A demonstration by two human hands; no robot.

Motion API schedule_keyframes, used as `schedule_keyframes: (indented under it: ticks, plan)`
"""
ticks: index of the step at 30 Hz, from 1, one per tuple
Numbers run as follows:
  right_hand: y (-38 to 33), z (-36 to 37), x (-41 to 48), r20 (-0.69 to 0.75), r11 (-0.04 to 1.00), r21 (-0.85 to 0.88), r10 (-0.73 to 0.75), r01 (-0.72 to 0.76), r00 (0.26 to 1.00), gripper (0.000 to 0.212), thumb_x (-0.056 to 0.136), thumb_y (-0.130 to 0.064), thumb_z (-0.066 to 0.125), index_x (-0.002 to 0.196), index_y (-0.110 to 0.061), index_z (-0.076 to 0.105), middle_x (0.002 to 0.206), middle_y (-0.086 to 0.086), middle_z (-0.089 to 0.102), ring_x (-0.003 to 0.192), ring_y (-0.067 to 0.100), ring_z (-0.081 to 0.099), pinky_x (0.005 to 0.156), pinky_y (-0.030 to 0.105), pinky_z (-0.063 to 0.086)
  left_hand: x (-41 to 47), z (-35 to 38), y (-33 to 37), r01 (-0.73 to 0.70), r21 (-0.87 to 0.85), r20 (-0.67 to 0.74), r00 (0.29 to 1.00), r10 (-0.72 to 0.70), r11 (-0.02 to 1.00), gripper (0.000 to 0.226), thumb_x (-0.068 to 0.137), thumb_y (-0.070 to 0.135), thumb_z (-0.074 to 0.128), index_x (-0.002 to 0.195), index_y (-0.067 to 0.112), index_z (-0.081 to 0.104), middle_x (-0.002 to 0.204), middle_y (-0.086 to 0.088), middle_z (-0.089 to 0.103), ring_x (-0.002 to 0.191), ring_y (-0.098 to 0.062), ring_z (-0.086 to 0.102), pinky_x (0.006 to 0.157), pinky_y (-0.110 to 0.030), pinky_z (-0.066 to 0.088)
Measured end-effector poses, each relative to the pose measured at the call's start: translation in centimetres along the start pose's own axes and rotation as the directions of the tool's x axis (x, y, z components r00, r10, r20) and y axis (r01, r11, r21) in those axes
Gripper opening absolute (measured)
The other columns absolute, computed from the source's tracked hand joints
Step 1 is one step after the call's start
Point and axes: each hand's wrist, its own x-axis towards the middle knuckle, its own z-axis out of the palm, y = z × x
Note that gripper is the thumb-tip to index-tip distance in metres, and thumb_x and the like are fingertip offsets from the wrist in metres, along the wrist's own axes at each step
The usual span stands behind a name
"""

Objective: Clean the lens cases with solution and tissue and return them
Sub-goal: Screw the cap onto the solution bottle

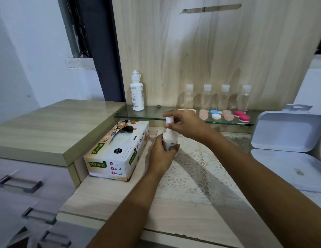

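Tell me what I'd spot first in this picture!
Two hands in the middle: the left hand grips a small white bottle while the right hand pinches its cap. Beside them on the left sits a tissue box, and behind, colourful lens cases line a glass shelf.

Dim even indoor light, soft shadows, wide-angle edge bending, slight blur

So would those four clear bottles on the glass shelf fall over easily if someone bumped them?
Probably. The clear bottles look empty, so likely light, and they stand tall and narrow, so a nudge could tip them. The glass shelf looks smooth, so they may also slide.
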Motion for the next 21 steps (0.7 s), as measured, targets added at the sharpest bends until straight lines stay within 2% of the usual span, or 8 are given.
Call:
schedule_keyframes:
  ticks: [3, 6, 10, 13, 15, 18, 21]
  plan:
    - [0.3, 0.0, -0.2, 0.004, 1.000, -0.017, 0.020, -0.020, 1.000, 0.039, 0.087, -0.019, 0.063, 0.125, -0.016, 0.056, 0.119, 0.004, 0.062, 0.091, 0.006, 0.052, 0.081, 0.018, 0.042, 0.1, 0.0, -0.1, -0.007, 0.003, 0.002, 1.000, 0.007, 1.000, 0.041, 0.084, 0.027, 0.068, 0.119, 0.017, 0.049, 0.102, 0.002, 0.060, 0.089, -0.014, 0.057, 0.067, -0.022, 0.042]
    - [0.3, 0.6, 0.0, -0.015, 0.997, -0.070, 0.042, -0.043, 0.999, 0.039, 0.085, -0.025, 0.065, 0.122, -0.015, 0.056, 0.113, 0.004, 0.062, 0.091, 0.009, 0.052, 0.076, 0.020, 0.041, 0.1, 0.0, -0.2, -0.001, -0.004, 0.001, 1.000, 0.001, 1.000, 0.042, 0.084, 0.028, 0.068, 0.120, 0.018, 0.049, 0.103, 0.003, 0.060, 0.092, -0.015, 0.058, 0.073, -0.026, 0.045]
    - [0.3, 1.4, 0.7, -0.078, 0.979, -0.178, 0.090, -0.103, 0.993, 0.041, 0.082, -0.041, 0.066, 0.104, -0.008, 0.057, 0.095, 0.007, 0.061, 0.087, 0.017, 0.052, 0.069, 0.027, 0.038, 0.2, 0.0, -0.4, 0.013, -0.030, 0.009, 1.000, -0.013, 0.999, 0.043, 0.083, 0.027, 0.069, 0.121, 0.019, 0.049, 0.109, 0.003, 0.060, 0.096, -0.014, 0.057, 0.076, -0.025, 0.044]
    - [0.0, 1.4, 1.0, -0.045, 0.961, -0.253, 0.105, -0.113, 0.993, 0.043, 0.083, -0.049, 0.061, 0.096, -0.009, 0.055, 0.087, 0.004, 0.054, 0.089, 0.021, 0.053, 0.066, 0.028, 0.034, 0.3, 0.1, -0.5, 0.009, -0.033, 0.006, 1.000, -0.009, 0.999, 0.044, 0.083, 0.027, 0.069, 0.121, 0.019, 0.049, 0.112, 0.001, 0.061, 0.098, -0.015, 0.058, 0.079, -0.027, 0.046]
    - [-0.3, 0.8, 1.0, 0.013, 0.974, -0.204, 0.102, -0.098, 0.995, 0.042, 0.084, -0.047, 0.060, 0.105, -0.011, 0.053, 0.092, 0.001, 0.052, 0.090, 0.018, 0.053, 0.068, 0.027, 0.036, 0.3, 0.1, -0.5, 0.011, -0.035, 0.010, 1.000, -0.011, 0.999, 0.044, 0.083, 0.026, 0.069, 0.121, 0.018, 0.049, 0.110, 0.001, 0.061, 0.097, -0.015, 0.058, 0.077, -0.027, 0.046]
    - [-0.3, -0.3, 0.9, 0.122, 0.994, -0.007, 0.108, -0.108, 0.987, 0.045, 0.084, -0.028, 0.065, 0.125, -0.018, 0.047, 0.113, 0.003, 0.054, 0.099, 0.018, 0.055, 0.080, 0.031, 0.048, 0.4, 0.1, -0.6, 0.005, -0.026, 0.016, 1.000, -0.004, 1.000, 0.042, 0.083, 0.027, 0.069, 0.119, 0.018, 0.048, 0.107, 0.000, 0.061, 0.095, -0.015, 0.059, 0.076, -0.028, 0.047]
    - [-0.2, -0.6, 0.7, 0.154, 0.996, -0.028, 0.086, -0.083, 0.984, 0.036, 0.083, -0.014, 0.063, 0.117, -0.018, 0.052, 0.115, 0.004, 0.057, 0.097, 0.017, 0.056, 0.076, 0.030, 0.052, 0.4, 0.1, -0.7, -0.001, -0.016, 0.009, 1.000, 0.001, 1.000, 0.044, 0.083, 0.028, 0.069, 0.121, 0.019, 0.049, 0.106, 0.001, 0.061, 0.095, -0.016, 0.059, 0.079, -0.031, 0.048]
